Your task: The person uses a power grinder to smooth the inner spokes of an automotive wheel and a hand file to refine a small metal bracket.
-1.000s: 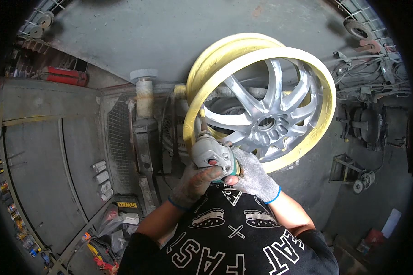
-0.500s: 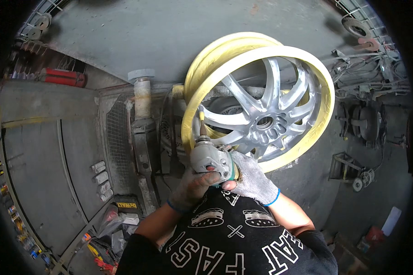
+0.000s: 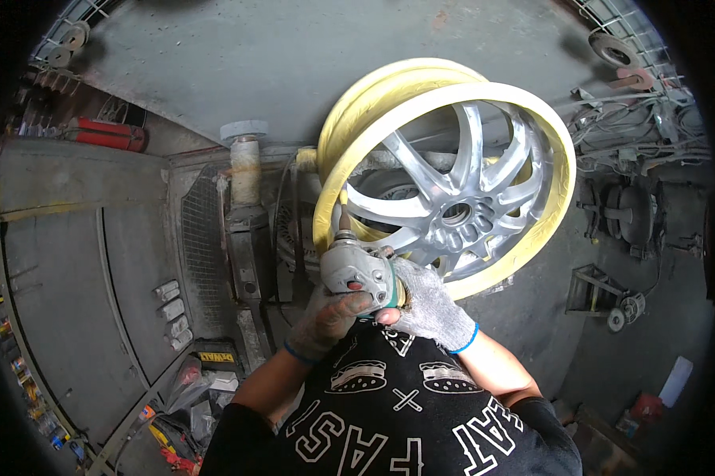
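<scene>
Both my gloved hands are closed round a grey and teal power grinder (image 3: 360, 270). My left hand (image 3: 330, 324) grips its left side, with dirty fingertips near a red button. On the right side my right hand (image 3: 432, 301), in a grey knit glove with a blue cuff, wraps the body, thumb showing below. A slim spindle with a tip (image 3: 344, 208) points away from me, at the left inner edge of a car wheel rim (image 3: 444, 208). Bare shiny spokes fill the wheel, and yellow tape or film covers its outer lip. Whether the tip touches metal I cannot tell.
A metal post stand (image 3: 246, 178) with a round cap rises left of the wheel. Several cans (image 3: 171, 313) lie farther left, above a cluttered pile of tools (image 3: 179, 432). Tangled cables (image 3: 639, 127) and a small metal frame (image 3: 595, 289) are on the right.
The grinder and both my hands have shifted slightly left and toward me. Its tip stays by the left inner edge of the rim. The whole view has moved a little.
</scene>
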### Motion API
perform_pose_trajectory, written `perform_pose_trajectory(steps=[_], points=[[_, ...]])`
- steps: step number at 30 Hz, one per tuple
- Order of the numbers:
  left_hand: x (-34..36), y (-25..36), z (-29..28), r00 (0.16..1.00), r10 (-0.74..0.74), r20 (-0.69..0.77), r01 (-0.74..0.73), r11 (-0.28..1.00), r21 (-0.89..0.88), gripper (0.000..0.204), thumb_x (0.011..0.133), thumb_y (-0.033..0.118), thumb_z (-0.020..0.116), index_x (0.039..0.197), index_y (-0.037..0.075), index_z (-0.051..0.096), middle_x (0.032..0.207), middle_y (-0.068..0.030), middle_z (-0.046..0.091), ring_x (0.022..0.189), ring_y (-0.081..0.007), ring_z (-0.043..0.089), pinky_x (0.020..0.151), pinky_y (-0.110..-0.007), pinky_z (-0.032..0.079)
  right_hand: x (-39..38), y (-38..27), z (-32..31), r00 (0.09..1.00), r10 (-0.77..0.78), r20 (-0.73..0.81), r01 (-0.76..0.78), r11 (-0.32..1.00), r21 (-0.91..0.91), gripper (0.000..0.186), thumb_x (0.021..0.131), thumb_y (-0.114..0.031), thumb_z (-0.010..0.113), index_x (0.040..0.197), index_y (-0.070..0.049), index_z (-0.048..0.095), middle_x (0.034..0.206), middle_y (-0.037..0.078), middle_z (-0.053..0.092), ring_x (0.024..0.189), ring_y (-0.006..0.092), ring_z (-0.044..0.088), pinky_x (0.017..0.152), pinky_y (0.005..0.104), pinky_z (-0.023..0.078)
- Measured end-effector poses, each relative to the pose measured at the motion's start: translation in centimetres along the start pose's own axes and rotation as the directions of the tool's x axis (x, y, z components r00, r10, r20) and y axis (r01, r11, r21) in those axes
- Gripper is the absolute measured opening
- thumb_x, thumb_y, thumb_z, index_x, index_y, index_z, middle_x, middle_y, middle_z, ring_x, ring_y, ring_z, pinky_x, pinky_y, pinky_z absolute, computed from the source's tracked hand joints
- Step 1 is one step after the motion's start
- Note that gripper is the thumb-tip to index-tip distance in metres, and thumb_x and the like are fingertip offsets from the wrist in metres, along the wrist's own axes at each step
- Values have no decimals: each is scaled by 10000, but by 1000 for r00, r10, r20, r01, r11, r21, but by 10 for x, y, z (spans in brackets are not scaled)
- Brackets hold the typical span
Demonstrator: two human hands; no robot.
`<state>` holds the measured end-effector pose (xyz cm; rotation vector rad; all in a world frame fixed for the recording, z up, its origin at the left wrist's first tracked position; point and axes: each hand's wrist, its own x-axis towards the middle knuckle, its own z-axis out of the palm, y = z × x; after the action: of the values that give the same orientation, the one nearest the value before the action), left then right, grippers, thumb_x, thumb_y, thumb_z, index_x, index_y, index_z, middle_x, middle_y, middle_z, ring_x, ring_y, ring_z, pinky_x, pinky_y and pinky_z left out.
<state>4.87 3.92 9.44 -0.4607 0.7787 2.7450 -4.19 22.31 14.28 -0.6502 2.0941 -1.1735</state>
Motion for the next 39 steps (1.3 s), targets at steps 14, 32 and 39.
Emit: perform_pose_trajectory(steps=[14, 32, 39], points=[[-6, -6, -3, 998, -58, 8, 58, 997, 55, 722, 769, 212, 822, 1390, 49, 492, 1298, -81, 595, 1213, -227, 589, 1048, -390, 479, -10, 1, 6, 998, -48, -49, 43, 994, -97, 877, 727, -731, 767, 1239, -33, 621, 1112, 226, 687, 1061, 446, 668, 906, 498, 533], [-7, -2, 8, 998, -65, 23, 64, 996, 62, 695, 819, 177, 852, 1403, 30, 503, 1290, -71, 610, 1190, -190, 600, 1056, -353, 483, -18, -5, -10, 1000, 27, 17, -26, 998, -61, 914, 731, -718, 772, 1326, -45, 604, 1165, 221, 687, 1103, 431, 661, 932, 482, 517], [-6, 3, 17, 997, -75, -3, 75, 993, 92, 671, 827, 164, 833, 1402, 35, 513, 1295, -67, 607, 1193, -187, 596, 1060, -356, 479, -18, -7, -14, 999, 20, 25, -18, 995, -98, 933, 759, -732, 742, 1355, -31, 582, 1187, 230, 682, 1104, 440, 661, 931, 488, 518]])
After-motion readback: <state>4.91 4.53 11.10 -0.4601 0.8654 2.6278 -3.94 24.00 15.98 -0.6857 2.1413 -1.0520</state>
